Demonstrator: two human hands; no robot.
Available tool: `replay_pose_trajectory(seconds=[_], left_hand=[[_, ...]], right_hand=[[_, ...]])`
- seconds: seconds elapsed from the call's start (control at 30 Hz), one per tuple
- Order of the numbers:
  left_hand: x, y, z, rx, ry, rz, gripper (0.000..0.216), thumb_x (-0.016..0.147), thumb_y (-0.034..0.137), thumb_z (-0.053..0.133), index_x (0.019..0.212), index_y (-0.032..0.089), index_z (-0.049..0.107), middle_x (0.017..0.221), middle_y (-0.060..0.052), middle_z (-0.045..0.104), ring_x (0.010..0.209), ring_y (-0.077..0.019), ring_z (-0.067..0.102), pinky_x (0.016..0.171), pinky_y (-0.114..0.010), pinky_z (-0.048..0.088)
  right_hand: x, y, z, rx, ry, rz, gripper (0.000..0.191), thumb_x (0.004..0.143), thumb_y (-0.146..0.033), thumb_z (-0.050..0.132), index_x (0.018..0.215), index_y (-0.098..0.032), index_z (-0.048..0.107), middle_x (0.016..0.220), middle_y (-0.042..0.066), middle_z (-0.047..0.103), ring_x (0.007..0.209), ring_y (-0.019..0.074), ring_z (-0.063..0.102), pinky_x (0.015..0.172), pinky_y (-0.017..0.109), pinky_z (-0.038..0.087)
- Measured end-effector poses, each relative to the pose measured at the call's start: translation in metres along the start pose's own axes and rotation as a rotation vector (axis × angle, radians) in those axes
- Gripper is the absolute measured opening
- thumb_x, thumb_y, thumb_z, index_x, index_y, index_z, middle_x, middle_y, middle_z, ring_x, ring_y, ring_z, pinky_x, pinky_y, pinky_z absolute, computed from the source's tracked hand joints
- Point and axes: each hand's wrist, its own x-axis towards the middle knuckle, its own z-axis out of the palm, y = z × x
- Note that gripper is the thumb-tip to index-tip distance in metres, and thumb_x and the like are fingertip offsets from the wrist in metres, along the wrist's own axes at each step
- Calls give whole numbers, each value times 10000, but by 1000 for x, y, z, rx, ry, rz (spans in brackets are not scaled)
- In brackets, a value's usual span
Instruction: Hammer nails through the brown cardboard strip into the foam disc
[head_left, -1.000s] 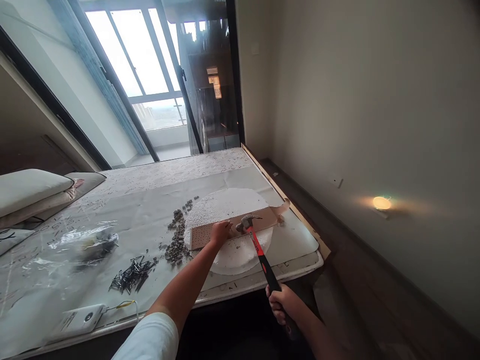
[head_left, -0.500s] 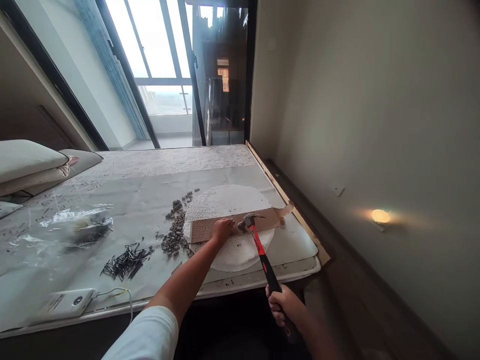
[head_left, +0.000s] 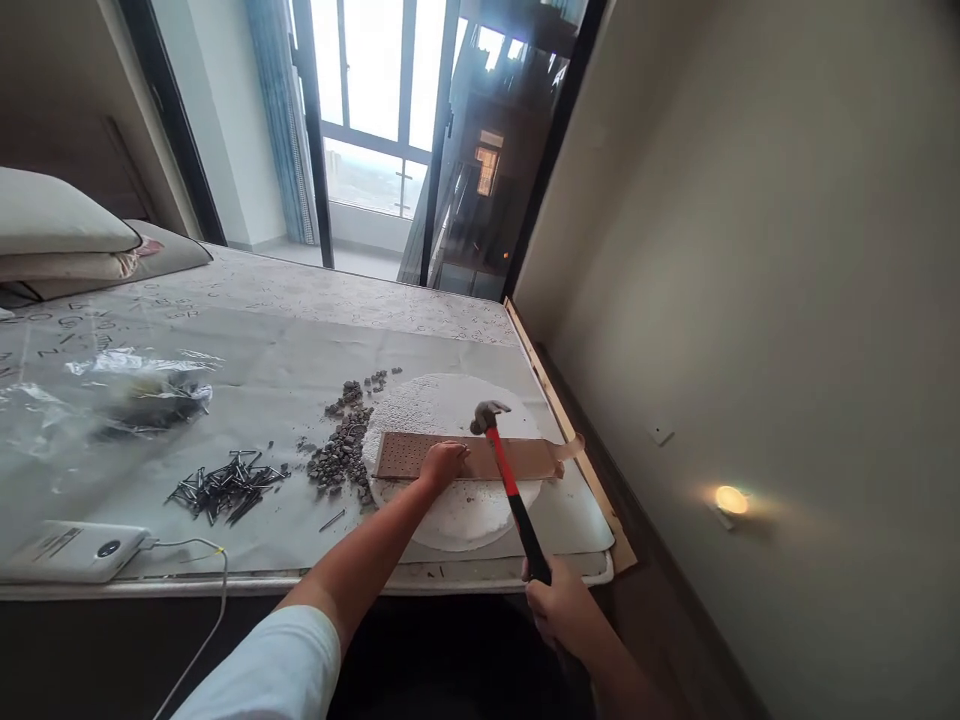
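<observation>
My left hand (head_left: 442, 464) is closed in a pinch on top of a brown perforated board (head_left: 465, 456), holding something too small to make out. The board lies across a round white foam disc (head_left: 457, 510) on a covered surface (head_left: 262, 370). My right hand (head_left: 559, 605) grips the lower end of a claw hammer (head_left: 510, 485) with a red and black handle. The hammer's steel head is raised a little above the board, just right of my left hand.
A pile of dark nails (head_left: 221, 487) and a heap of small grey bits (head_left: 341, 455) lie left of the disc. A white power bank (head_left: 71, 551) with a cable sits at the near left edge. A plastic bag (head_left: 135, 395), pillows (head_left: 60, 235) and a wall (head_left: 787, 300) surround.
The hammer head has lifted off the board and now stands higher. The view has swung left and tilted, so the bed looks more level. My left hand stays on the board.
</observation>
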Motion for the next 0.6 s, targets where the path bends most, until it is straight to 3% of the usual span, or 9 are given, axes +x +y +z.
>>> replay_pose_trajectory(seconds=[0.1,0.27,0.47,0.6], left_hand=[[-1,-1,1,-16,-3,-11,351,873,305,439,631,164,649,663,-66,627,634,-153,537,613,-262,350],[-1,-2,3,-24,-9,-8,342,872,319,445,658,164,662,710,-66,648,669,-152,549,642,-257,368],[-3,-1,2,-16,-6,-12,341,873,295,434,683,153,679,725,-79,654,675,-163,558,646,-267,374],[-3,-1,2,-30,-9,6,319,861,288,461,655,159,668,712,-69,646,684,-159,558,660,-262,376]], right_hand=[[4,2,2,-40,15,20,124,584,-193,424,688,-230,366,383,-133,280,267,51,245,265,182,195],[4,4,0,-49,87,-69,111,621,-222,421,732,-225,411,402,-122,301,281,58,272,277,181,202],[9,12,13,-93,89,4,104,597,-180,431,677,-221,377,386,-119,283,283,48,238,291,186,182],[6,11,9,-91,155,-89,104,637,-191,426,737,-218,413,429,-106,310,326,64,295,325,188,224]])
